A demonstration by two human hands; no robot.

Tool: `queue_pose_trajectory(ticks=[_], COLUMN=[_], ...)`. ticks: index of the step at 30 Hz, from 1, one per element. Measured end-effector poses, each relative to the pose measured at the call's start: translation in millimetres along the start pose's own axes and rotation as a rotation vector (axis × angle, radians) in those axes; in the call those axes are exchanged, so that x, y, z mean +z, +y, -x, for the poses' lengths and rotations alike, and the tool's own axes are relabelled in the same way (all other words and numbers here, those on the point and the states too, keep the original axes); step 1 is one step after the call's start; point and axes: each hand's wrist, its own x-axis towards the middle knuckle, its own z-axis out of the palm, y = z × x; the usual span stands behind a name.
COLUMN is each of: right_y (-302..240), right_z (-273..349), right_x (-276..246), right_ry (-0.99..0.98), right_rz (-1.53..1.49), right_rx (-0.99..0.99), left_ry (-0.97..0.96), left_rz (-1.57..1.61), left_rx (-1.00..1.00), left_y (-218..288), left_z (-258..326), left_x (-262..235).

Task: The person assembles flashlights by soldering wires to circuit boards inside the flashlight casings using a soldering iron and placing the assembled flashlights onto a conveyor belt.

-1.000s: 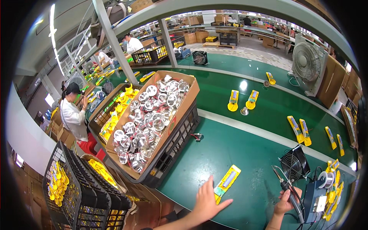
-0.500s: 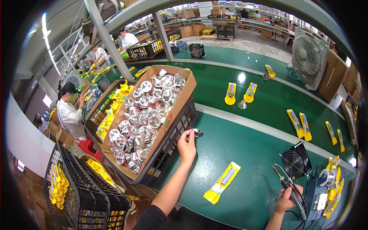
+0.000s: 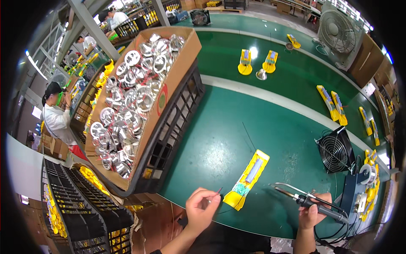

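Observation:
My left hand (image 3: 202, 208) is closed just left of a yellow flashlight housing (image 3: 249, 178), pinching a small silver reflector cup mostly hidden by the fingers; a thin reddish wire sticks out from the fingertips. The housing lies on the green bench with a blue-grey battery and a small green circuit board in it, and thin wires run from both ends. My right hand (image 3: 312, 213) grips a soldering iron (image 3: 302, 200), its tip pointing left toward the housing but apart from it. A curved metal tube runs above the iron's shaft.
A cardboard box (image 3: 179, 67) full of silver reflector cups stands on a black crate at left. At right are a small black fan (image 3: 335, 149), a blue soldering station (image 3: 354, 192) and a solder spool (image 3: 368, 173). More yellow housings lie on the green belt (image 3: 292, 80) beyond.
My left hand has come from beside the box toward me, down to the housing's near end, with the reflector cup. My right hand has turned the soldering iron's tip to the left.

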Motion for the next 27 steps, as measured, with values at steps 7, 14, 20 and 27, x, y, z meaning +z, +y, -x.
queue_pose_trajectory(ticks=[7,14,20,27], right_y=[2.8,14.7,24.4,26.1], right_z=[17.7,24.5,24.5,22.0], right_x=[12.8,19.2,21.9,24.5], right_ry=[-0.203,-0.324,-0.378,-0.409], right_rz=[-0.009,0.230,0.256,0.229], right_rx=[0.018,0.025,-0.038,0.033], left_ry=[-0.006,-0.200,-0.321,-0.356], left_rz=[-0.190,-0.425,-0.435,-0.416], left_rx=[0.008,0.055,-0.072,-0.178], left_y=[-5.4,3.4,8.1,8.5], left_z=[3.5,-4.7,-15.6,-19.4], left_x=[12.3,16.7,12.3,11.5])
